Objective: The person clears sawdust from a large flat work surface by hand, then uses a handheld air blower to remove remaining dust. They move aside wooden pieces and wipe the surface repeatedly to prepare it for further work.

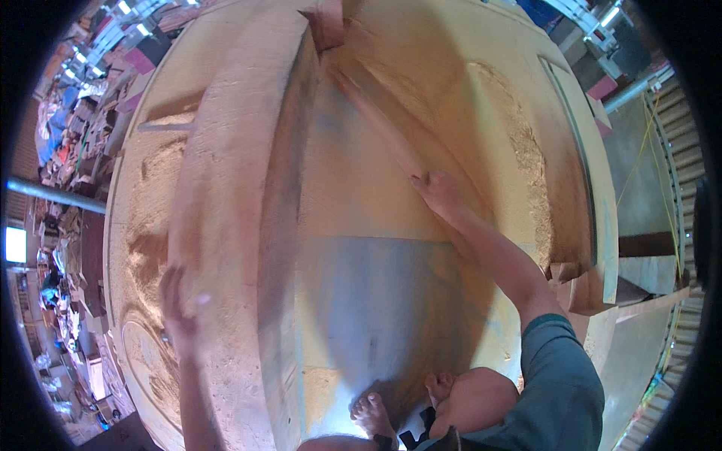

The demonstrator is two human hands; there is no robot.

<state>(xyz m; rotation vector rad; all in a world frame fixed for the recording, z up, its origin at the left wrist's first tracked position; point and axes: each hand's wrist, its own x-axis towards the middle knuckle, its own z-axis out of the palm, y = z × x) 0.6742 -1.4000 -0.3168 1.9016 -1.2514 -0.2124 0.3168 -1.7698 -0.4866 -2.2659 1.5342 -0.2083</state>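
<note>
A long, thick wooden beam (226, 150) runs from the near edge to the far end, left of centre. My left hand (178, 310) lies against its left side, fingers stretched along the edge; motion blurs them a little. Right of the beam, a narrow wooden stick (380, 124) slants from the beam's far end toward me. My right hand (440, 194) is closed around the stick's near end, with the arm reaching out. The stick's far tip lies near a small wooden block (327, 26) at the beam's far end.
Sawdust (519, 143) is heaped on the yellowish surface at both sides. My bare feet (372, 412) stand on a bluish-grey patch (383, 301). Another wooden block (590, 289) sits at the right. Cluttered shelves (75, 150) stand beyond the left edge; a corrugated wall (688, 150) rises at the right.
</note>
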